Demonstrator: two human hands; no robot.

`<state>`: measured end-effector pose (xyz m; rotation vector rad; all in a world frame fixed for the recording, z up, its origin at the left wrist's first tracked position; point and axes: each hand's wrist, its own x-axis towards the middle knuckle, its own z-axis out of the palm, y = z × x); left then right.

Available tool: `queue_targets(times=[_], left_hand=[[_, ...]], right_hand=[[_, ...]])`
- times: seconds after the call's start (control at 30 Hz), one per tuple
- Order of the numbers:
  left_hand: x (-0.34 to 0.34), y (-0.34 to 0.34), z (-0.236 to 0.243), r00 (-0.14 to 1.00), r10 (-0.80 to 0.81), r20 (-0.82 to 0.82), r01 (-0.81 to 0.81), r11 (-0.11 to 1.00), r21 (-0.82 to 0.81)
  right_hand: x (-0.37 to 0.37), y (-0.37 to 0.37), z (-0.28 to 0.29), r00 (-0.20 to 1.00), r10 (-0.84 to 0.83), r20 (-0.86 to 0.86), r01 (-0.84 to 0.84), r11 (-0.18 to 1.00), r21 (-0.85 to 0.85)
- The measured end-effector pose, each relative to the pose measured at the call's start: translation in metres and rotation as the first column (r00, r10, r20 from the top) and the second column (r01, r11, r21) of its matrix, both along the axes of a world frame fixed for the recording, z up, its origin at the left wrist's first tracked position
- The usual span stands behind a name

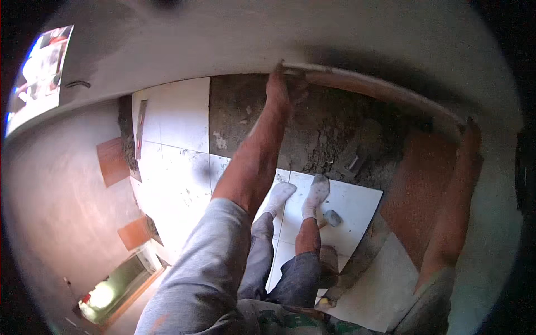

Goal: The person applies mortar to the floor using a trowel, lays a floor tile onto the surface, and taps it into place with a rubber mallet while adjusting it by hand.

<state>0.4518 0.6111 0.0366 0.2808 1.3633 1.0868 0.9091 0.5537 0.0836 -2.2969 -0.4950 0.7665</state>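
Observation:
A large tile (368, 85) with a pale edge and a reddish-brown face is held up close to the wall, seen nearly edge-on. My left hand (278, 89) grips its left end, fingers partly hidden behind the edge. At the right end my right hand (470, 139) is closed on the tile, somewhat blurred. Below it lies a bed of dark, rough mortar (251, 128) with small loose crumbs. My feet, in socks, stand on white floor tiles (352, 198) bordering that bed.
A mallet (332, 218) with a grey head lies by my right foot. A small metal piece (354, 162) rests on the mortar. A long level-like bar (141, 128) lies at left. Reddish-brown tile pieces (113, 161) edge the left wall; a larger brown panel (419, 190) is at right.

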Motion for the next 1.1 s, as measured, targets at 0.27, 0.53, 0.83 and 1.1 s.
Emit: queue_targets(times=[0.27, 0.53, 0.83, 1.1], left_hand=[[-0.073, -0.076, -0.036, 0.685, -0.722, -0.098, 0.63, 0.654, -0.419], [-0.087, -0.14, -0.127, -0.177, -0.902, -0.393, 0.747, 0.137, -0.65], [-0.099, -0.208, -0.116, 0.552, -0.652, -0.52, 0.141, 0.687, -0.712], [-0.226, -0.275, -0.053, 0.569, -0.545, -0.616, 0.09, 0.786, -0.612]], right_hand=[[-0.002, -0.045, 0.025, 0.133, 0.486, -0.864, -0.693, 0.668, 0.27], [0.016, -0.159, -0.213, 0.864, 0.445, -0.234, -0.478, 0.581, -0.659], [-0.058, -0.231, -0.155, 0.885, 0.461, -0.063, -0.372, 0.618, -0.693], [-0.22, -0.308, -0.074, 0.981, -0.122, -0.149, 0.075, 0.955, -0.287]])
